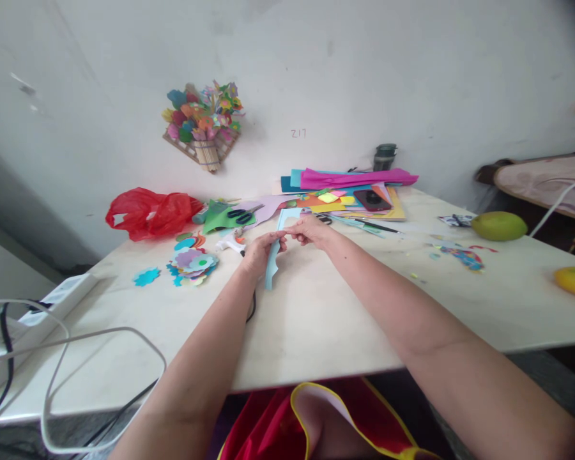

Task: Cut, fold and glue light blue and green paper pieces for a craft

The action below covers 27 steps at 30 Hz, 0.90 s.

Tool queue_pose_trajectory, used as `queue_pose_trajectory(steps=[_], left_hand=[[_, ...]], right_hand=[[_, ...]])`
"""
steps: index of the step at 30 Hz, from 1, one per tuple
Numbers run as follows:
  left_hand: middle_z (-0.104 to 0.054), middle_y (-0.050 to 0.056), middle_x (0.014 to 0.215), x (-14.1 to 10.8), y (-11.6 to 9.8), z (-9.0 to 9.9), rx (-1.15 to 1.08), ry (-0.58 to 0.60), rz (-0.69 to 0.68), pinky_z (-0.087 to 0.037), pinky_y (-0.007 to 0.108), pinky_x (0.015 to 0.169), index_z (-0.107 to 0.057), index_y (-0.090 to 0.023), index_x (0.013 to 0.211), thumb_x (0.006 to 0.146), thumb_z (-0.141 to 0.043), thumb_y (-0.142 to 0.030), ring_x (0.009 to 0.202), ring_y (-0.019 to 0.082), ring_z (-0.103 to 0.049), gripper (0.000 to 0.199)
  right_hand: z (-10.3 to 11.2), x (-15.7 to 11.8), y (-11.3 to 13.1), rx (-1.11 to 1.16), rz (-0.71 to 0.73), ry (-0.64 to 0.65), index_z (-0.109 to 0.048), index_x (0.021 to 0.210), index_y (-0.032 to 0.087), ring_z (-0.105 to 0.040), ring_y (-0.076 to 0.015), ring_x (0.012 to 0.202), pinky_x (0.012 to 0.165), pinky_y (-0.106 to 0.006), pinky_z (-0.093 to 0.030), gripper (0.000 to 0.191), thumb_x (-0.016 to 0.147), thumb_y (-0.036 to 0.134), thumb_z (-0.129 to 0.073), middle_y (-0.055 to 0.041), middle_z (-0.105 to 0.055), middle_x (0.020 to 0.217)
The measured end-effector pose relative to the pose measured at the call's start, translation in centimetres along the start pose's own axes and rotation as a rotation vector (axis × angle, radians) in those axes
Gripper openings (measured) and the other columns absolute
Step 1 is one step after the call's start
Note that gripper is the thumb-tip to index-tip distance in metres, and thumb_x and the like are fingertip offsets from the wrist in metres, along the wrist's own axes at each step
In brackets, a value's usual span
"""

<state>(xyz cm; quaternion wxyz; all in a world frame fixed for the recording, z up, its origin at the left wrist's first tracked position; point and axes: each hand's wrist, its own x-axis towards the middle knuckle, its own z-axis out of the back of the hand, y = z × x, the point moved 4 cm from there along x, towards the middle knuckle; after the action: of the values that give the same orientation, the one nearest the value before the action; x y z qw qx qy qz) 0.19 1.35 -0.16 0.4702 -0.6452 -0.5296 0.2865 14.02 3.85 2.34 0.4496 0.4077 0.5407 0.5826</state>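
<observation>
A light blue paper strip (pixel 271 265) with one scalloped edge hangs over the middle of the white table. My left hand (pixel 264 250) is closed on it, thumb and fingers pinching its middle part. Close beside, my right hand (pixel 308 231) is also closed on the strip, its fingertips touching those of my left hand. The strip's upper part (pixel 288 216) shows behind the hands. Just left of my left hand lies a white glue gun (pixel 230 241). Dark-handled scissors (pixel 241 216) rest on green paper (pixel 218 217) further back.
Cut paper flowers (pixel 191 263) and a red plastic bag (pixel 151 212) are on the left, with a power strip (pixel 71 289) and loose cables nearer. Coloured sheets (pixel 354 179) and a phone (pixel 372 200) lie at the back. A green mango (pixel 499 225) is at the right.
</observation>
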Motion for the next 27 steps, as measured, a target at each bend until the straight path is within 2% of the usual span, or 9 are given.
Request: queue_pose_trajectory(steps=[4,8,13,18,22,27], left_hand=[[-0.063,0.007,0.077,0.0,0.0,0.0,-0.001,0.028,-0.023,-0.046,0.028,0.068,-0.065,-0.009,0.085,0.064,-0.058,-0.015,0.065,0.013,-0.058,0.024],[-0.063,0.007,0.081,0.0,0.0,0.0,0.003,0.042,-0.048,-0.045,0.027,0.069,-0.064,-0.01,0.089,0.064,-0.062,-0.014,0.064,0.012,-0.058,0.026],[-0.064,0.005,0.08,0.4,0.2,0.6,-0.01,-0.028,-0.072,-0.044,0.025,0.067,-0.063,-0.012,0.091,0.064,-0.066,-0.019,0.062,0.01,-0.058,0.029],[-0.063,0.002,0.071,0.8,0.4,0.9,0.052,-0.059,-0.136,-0.041,0.023,0.067,-0.064,-0.014,0.089,0.068,-0.066,-0.032,0.064,0.01,-0.056,0.029],[-0.064,0.002,0.073,0.9,0.4,0.7,0.188,-0.046,-0.205,-0.039,0.022,0.068,-0.065,-0.014,0.082,0.069,-0.063,-0.04,0.071,0.012,-0.056,0.03],[-0.063,0.002,0.07,0.5,0.0,0.2,0.322,-0.042,-0.25,-0.037,0.022,0.068,-0.065,-0.015,0.084,0.072,-0.059,-0.044,0.069,0.012,-0.054,0.032]], right_hand=[[-0.3,0.1,-0.3,0.026,-0.034,0.037,-0.05,0.056,0.014,-0.037,-0.0025,0.035,0.033,-0.016,-0.03,0.023,0.069,0.025,-0.066,0.0043,-0.05,0.046],[-0.5,0.1,-0.3,0.112,0.018,0.153,-0.05,0.059,0.015,-0.037,-0.0029,0.034,0.036,-0.016,-0.033,0.022,0.073,0.027,-0.062,0.0056,-0.049,0.046],[-0.5,-0.1,0.0,0.087,0.066,0.26,-0.056,0.065,0.014,-0.04,-0.0042,0.035,0.035,-0.017,-0.032,0.022,0.072,0.034,-0.063,0.0029,-0.054,0.049],[-1.6,-0.8,1.0,-0.028,0.135,0.265,-0.058,0.061,0.012,-0.041,-0.0033,0.036,0.034,-0.016,-0.03,0.022,0.07,0.031,-0.064,-0.0008,-0.06,0.051],[-2.3,-1.1,1.3,-0.027,0.11,0.246,-0.056,0.057,0.012,-0.04,-0.0028,0.035,0.033,-0.015,-0.028,0.024,0.07,0.031,-0.063,-0.0011,-0.06,0.05],[-2.1,-0.8,1.1,-0.02,0.101,0.209,-0.057,0.055,0.012,-0.04,-0.0028,0.036,0.033,-0.014,-0.029,0.02,0.068,0.026,-0.063,-0.0011,-0.06,0.05]])
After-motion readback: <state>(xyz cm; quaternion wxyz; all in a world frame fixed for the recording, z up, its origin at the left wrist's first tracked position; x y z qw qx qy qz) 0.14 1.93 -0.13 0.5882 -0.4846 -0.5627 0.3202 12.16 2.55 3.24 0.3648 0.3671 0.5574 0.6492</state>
